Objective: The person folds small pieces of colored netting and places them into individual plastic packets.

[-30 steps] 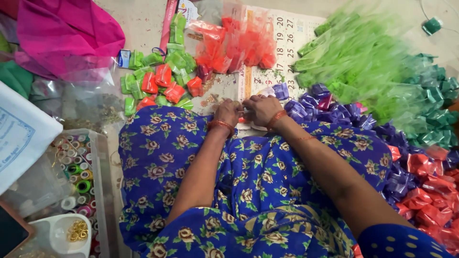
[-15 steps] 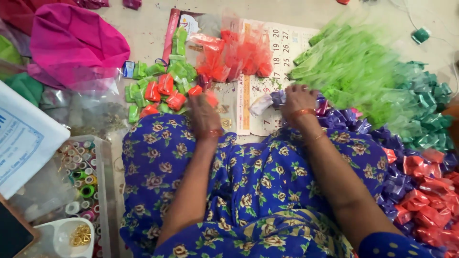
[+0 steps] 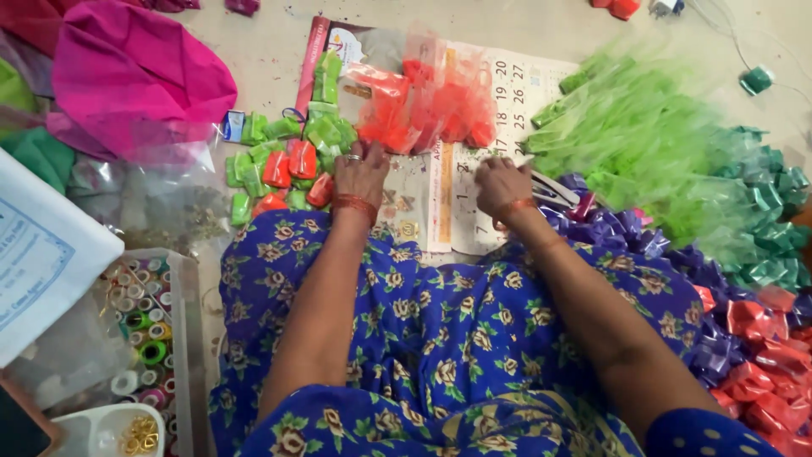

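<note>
Left hand point(image 3: 362, 172) rests flat, fingers spread, on small red and green plastic packets point(image 3: 283, 161) at 11 o'clock. Right hand point(image 3: 501, 184) – curled at 1 o'clock – touches shiny purple ribbon bows point(image 3: 609, 224); pinch undeterminable.

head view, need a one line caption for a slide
Left hand rests on green and red packets; right hand reaches toward purple bows over a calendar sheet.

Pale floor point(image 3: 279, 51), calendar sheet point(image 3: 516, 93), green and red packets point(image 3: 279, 156), pink cloth point(image 3: 135, 76), ribbon bows point(image 3: 744, 322)
</note>
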